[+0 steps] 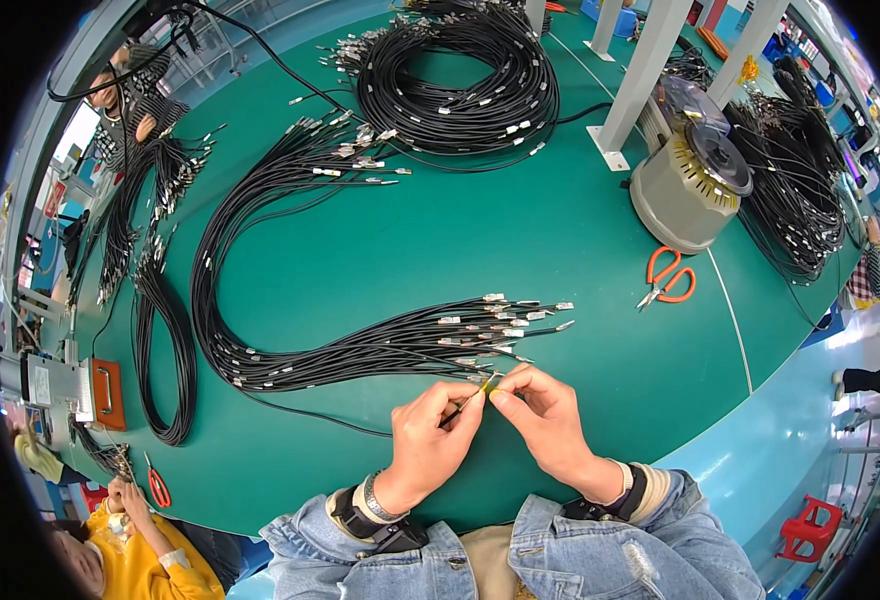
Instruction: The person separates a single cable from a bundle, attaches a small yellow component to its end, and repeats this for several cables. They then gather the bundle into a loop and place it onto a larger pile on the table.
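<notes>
My left hand (428, 440) is closed in a pinch round a black cable (450, 416) near its end. Against it, fingertips almost meeting, my right hand (548, 420) pinches the small yellowish end piece (488, 384) of that cable; its exact kind is too small to tell. Just beyond my fingers lies a long bundle of black cables (350, 345), its ends tipped with metal terminals and white tags. This bundle curves away to the left and back toward the far side of the green table (600, 450).
A large coil of black cables (370, 90) lies at the far side. Orange-handled scissors (668, 278) rest right of centre beside a round beige machine (688, 190) and grey posts (645, 85). More cable bundles (165, 350) lie left, near red-handled pliers (158, 485) and a co-worker in yellow (150, 555).
</notes>
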Tool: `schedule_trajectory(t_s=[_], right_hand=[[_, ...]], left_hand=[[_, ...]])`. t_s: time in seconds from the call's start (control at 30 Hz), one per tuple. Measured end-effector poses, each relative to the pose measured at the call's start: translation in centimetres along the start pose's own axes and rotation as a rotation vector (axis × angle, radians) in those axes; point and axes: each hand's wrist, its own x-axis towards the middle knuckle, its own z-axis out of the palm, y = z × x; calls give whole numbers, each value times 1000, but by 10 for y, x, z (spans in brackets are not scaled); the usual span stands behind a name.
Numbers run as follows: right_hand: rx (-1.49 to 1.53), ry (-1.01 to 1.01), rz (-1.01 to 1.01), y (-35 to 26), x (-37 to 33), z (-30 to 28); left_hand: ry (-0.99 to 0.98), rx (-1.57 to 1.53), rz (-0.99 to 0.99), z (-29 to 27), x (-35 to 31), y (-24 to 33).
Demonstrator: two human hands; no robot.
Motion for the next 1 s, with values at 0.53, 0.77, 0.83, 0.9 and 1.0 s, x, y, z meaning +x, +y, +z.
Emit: schedule_trajectory(t_s=[0.53,0.77,0.83,0.9,1.0], right_hand=[[90,6,76,1,0,-1],[108,-26,63,2,0,-3],[117,-61,47,1,1,-2],[143,-72,49,3,2,-2],[195,-96,53,3,2,0]], left_hand=[[-124,-335,-198,1,-1,0],[-281,-530,-343,-9,6,-2],[-336,-625,-381,-12,8,-3],[-382,-674,-403,-16,10,-6],[-471,-772,-450,-22,13,-10]])
